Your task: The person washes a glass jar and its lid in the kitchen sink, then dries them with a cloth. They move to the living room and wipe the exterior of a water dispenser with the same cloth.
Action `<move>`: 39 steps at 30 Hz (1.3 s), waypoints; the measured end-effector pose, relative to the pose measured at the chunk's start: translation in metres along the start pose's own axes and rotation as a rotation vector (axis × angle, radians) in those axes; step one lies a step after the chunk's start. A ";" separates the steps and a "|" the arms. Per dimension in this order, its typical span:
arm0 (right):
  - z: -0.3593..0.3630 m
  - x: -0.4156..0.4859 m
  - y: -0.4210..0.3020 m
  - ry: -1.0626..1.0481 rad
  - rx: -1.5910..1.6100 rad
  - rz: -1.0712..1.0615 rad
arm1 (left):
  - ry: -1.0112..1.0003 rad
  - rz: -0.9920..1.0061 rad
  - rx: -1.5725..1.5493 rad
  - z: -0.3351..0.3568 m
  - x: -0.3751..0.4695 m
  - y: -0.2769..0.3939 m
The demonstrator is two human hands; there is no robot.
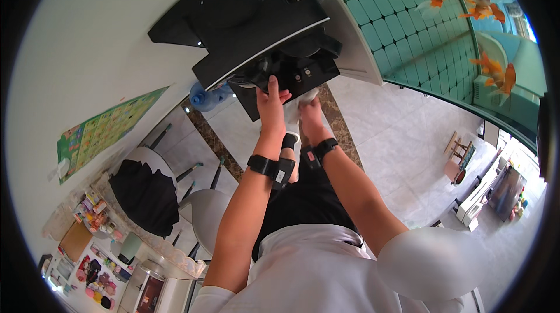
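Note:
My left hand [271,109] reaches up to the front of a black appliance [262,29], which looks like a water dispenser. One finger points up against its dark face, and other fingers bend to the right. Whether this hand grips anything there is unclear. Just to the right, my right hand [311,118] holds a whitish cloth [309,95], partly blurred, below the lower edge of a black panel [317,76]. Two small round controls [302,74] sit on that panel. Dark rounded parts fill the recess above it. Each wrist wears a black strapped device.
A fish tank [407,29] with orange fish stands on the right. A blue plastic water bottle [202,98] is beside the appliance on the left. Grey chairs [210,217], one draped with black cloth [146,197], stand at lower left. A green poster [111,131] hangs on the wall.

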State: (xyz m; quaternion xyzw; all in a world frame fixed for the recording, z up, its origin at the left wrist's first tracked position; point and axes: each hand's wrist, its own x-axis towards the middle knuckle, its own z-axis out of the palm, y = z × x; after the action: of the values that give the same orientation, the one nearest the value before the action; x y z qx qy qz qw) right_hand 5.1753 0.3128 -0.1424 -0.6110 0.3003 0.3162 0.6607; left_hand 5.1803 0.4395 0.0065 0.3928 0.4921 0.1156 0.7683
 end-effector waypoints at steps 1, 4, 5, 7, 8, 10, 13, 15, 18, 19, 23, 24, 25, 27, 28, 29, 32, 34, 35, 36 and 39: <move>-0.003 -0.009 0.005 -0.096 0.003 0.038 | -0.020 0.004 0.024 0.000 0.001 -0.001; -0.022 -0.025 -0.003 -0.176 0.004 0.163 | -0.049 0.017 0.177 -0.009 0.001 0.000; -0.028 -0.030 -0.011 -0.082 0.009 0.209 | -0.041 -0.019 0.229 -0.015 0.001 0.002; -0.039 -0.040 -0.037 0.065 -0.021 0.152 | -0.021 -0.023 0.260 -0.033 -0.006 0.004; -0.038 -0.050 -0.051 0.159 -0.008 0.040 | -0.013 -0.049 0.247 -0.046 -0.012 0.005; -0.039 -0.086 -0.087 0.058 0.193 -0.112 | -0.001 -0.063 0.220 -0.079 -0.027 0.008; -0.016 -0.142 -0.157 -0.101 -0.016 -0.603 | 0.034 -0.208 -0.109 -0.136 -0.051 0.012; 0.013 -0.154 -0.216 0.087 -0.483 -0.909 | 0.059 -0.411 -0.437 -0.172 -0.064 0.017; 0.080 -0.145 -0.266 0.300 -0.914 -1.345 | 0.081 -0.547 -0.955 -0.216 -0.080 0.027; 0.097 -0.149 -0.271 0.363 -1.017 -1.409 | 0.078 -0.511 -0.963 -0.227 -0.087 0.030; 0.179 -0.209 -0.176 -0.248 -0.849 -1.684 | -0.035 -0.290 -0.826 -0.248 -0.109 0.042; 0.189 -0.232 -0.151 -0.521 -0.906 -1.460 | -0.055 -0.227 -0.750 -0.250 -0.115 0.048; 0.199 -0.254 -0.127 -0.699 -1.033 -1.333 | -0.001 -0.194 -0.639 -0.252 -0.120 0.055; 0.210 -0.289 -0.092 -0.878 -0.945 -0.758 | -0.035 -0.021 -0.765 -0.250 -0.133 0.068; 0.207 -0.297 -0.083 -0.856 -1.019 -0.685 | -0.071 0.077 -0.805 -0.252 -0.142 0.075; 0.202 -0.303 -0.075 -0.838 -1.108 -0.590 | -0.075 0.020 -0.837 -0.255 -0.152 0.081; 0.178 -0.307 -0.057 -0.742 -1.079 -0.992 | -0.193 -0.032 -0.855 -0.268 -0.181 0.088; 0.157 -0.303 -0.051 -0.702 -0.959 -1.073 | -0.065 0.088 -0.469 -0.266 -0.190 0.076; 0.146 -0.302 -0.050 -0.706 -0.927 -0.903 | 0.006 0.133 -0.271 -0.265 -0.192 0.068; 0.136 -0.299 -0.053 -0.732 -1.065 -0.801 | 0.013 0.103 -0.284 -0.266 -0.192 0.060; 0.117 -0.287 -0.069 -0.770 -0.970 -0.454 | -0.110 0.117 -0.282 -0.268 -0.181 0.038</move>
State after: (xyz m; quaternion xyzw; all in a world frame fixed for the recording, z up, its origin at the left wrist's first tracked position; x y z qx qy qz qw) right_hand 5.0530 0.4116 0.1339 -0.7308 -0.2702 0.4646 0.4208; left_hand 4.8725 0.4938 0.0989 0.3149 0.4044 0.2065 0.8335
